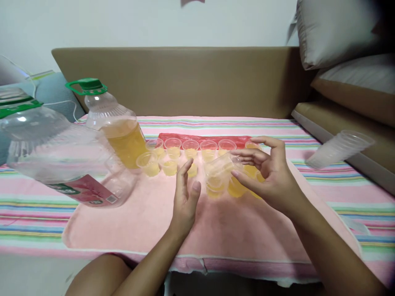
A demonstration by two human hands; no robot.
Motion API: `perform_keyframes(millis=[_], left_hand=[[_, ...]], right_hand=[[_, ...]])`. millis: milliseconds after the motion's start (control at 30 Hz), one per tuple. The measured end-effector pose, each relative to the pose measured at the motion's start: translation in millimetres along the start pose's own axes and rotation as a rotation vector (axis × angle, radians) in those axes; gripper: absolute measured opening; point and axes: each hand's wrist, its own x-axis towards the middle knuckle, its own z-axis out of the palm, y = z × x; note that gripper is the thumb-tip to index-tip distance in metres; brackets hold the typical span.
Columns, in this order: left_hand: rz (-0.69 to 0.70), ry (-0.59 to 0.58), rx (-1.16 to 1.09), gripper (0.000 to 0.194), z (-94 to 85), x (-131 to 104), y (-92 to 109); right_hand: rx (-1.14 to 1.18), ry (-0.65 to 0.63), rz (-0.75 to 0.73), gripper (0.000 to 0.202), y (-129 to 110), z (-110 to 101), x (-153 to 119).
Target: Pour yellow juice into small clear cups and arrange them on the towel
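Note:
My right hand (273, 174) holds a clear plastic cup (219, 165) by its base end between thumb and fingers. The cup lies tilted almost on its side, its mouth toward the left, and looks to have nothing in it. Below and behind it stand several clear cups of yellow liquid (170, 166) in rows on a pink mat (129, 230). My left hand (185, 199) hovers over the mat in front of the cups, thumb and fingers apart, holding nothing. Part of the cups on the right is hidden behind my right hand.
At the left stand a large green-capped bottle half full of yellow liquid (125, 139) and a tilted bottle with a pink label (95, 191). A stack of nested clear cups (342, 148) lies at the right. Behind the cups is a red plastic sheet (197, 142); cushions (339, 33) rise at the right.

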Motion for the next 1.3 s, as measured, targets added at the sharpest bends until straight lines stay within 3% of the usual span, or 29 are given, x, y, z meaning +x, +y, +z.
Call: perform_keyframes(millis=[67,267,600,833,933,1133,1300], left_hand=[[0.009,0.003,-0.021,0.049,0.1,0,-1],[0.015,0.018,-0.015,0.046,-0.1,1,-4],[0.011,0.035,-0.015,0.044,-0.1,1,-2],[0.013,0.027,-0.019,0.039,0.4,1,0],[-0.03,0.014,0.008,0.045,0.7,0,3],[-0.098,-0.073,0.125,0.076,1.3,6,8],[-0.084,-0.091,0.144,0.071,0.1,11,5]], right_hand=[[0.004,0.009,-0.011,0.064,1,1,0],[-0.095,-0.005,-0.013,0.028,3,0,-1],[-0.082,0.025,-0.034,0.042,3,3,-1],[-0.113,0.009,-0.046,0.031,5,4,-3],[-0.124,0.021,-0.05,0.027,7,5,-3],[-0.081,0.005,-0.048,0.023,10,5,-2],[-0.042,-0.017,-0.04,0.028,12,6,-3]])
